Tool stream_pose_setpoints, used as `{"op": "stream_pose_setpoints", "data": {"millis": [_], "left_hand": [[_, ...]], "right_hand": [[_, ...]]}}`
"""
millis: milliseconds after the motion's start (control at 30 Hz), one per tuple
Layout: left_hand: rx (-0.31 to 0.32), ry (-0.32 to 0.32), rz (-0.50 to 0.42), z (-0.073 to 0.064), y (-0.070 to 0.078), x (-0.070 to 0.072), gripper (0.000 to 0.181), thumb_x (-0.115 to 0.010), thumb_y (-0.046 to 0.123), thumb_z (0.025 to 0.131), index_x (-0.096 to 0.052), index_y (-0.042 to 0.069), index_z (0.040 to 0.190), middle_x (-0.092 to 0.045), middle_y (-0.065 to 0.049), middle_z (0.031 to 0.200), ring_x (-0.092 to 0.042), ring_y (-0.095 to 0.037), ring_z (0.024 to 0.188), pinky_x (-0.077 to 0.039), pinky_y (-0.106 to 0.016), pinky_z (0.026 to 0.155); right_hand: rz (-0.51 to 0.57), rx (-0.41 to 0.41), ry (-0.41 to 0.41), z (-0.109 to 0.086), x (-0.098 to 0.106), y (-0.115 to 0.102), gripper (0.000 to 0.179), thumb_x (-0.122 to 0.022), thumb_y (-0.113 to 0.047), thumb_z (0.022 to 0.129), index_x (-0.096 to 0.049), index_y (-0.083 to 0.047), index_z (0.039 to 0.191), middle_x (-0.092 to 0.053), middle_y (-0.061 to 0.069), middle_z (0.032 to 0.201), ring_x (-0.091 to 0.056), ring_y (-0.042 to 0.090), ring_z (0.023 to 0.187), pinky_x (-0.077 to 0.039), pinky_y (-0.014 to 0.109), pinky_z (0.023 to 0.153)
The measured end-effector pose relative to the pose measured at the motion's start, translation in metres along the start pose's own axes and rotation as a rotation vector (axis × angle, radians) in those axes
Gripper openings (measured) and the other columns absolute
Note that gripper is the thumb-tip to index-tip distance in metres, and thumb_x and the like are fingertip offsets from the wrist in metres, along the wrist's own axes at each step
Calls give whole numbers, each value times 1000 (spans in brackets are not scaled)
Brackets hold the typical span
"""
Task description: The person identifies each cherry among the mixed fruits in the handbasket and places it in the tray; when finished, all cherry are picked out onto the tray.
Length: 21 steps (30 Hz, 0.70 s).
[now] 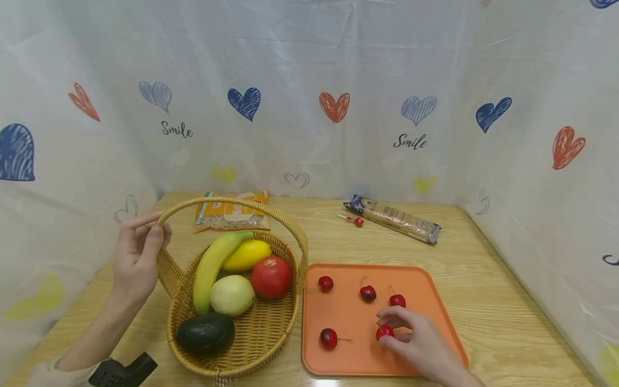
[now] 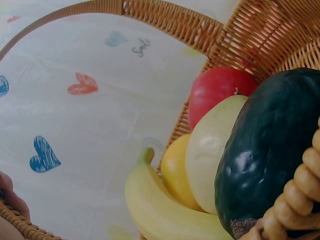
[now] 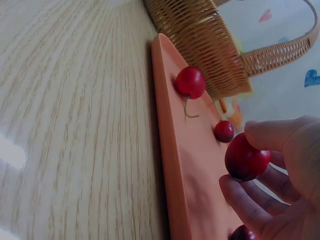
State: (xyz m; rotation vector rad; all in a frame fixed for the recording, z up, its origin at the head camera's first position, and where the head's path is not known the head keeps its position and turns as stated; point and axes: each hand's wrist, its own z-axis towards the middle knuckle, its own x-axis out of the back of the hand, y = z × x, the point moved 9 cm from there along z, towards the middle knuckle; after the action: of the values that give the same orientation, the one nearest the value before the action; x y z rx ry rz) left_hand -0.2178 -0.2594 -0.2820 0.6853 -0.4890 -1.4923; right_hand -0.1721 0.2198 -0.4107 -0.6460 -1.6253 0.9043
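The right hand (image 1: pixel 423 338) is over the orange tray (image 1: pixel 355 312), its grip pinching a cherry (image 1: pixel 384 332) between thumb and fingers. Four more cherries (image 1: pixel 329 338) lie on the tray. Left of the tray stands a wicker basket (image 1: pixel 263 330) holding a banana (image 1: pixel 209 277), a pomegranate (image 1: pixel 272 278) and an avocado (image 1: pixel 205 334); the left hand (image 1: pixel 140 255) pinches its handle (image 1: pixel 292 227). Beyond the tray, a lollipop (image 1: pixel 359 221) and a long packet (image 1: pixel 394 219) lie on the tabletop (image 1: pixel 522 301).

Fruit (image 1: pixel 232 295) lies in the basket (image 1: pixel 266 330), cherries (image 1: pixel 329 338) on the tray (image 1: pixel 358 309) to its right; behind, left to right: bag (image 1: pixel 232 215), lollipop (image 1: pixel 359 221), packet (image 1: pixel 396 219).
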Motion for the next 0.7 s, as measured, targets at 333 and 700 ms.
{"op": "stream_pose_setpoints", "data": {"millis": [333,700], "left_hand": [[-14,-12,0,-1,2,-1,25,-50,1,116,-63,9,136,-73,9,106,-69,-2,102,-53,-8,98],[14,14,12,0,-1,1,23,-52,3,116,-64,10,134,-73,8,104,-69,-3,101,-53,-8,97]], "right_hand": [[-29,28,-45,3,-11,0,34,-86,-5,95,-71,2,125,-80,11,119,-73,8,94,-68,33,84],[-40,22,-74,0,-19,12,34,-86,-7,94,-73,1,124,-79,7,114,-69,-2,87,-61,20,78]]}}
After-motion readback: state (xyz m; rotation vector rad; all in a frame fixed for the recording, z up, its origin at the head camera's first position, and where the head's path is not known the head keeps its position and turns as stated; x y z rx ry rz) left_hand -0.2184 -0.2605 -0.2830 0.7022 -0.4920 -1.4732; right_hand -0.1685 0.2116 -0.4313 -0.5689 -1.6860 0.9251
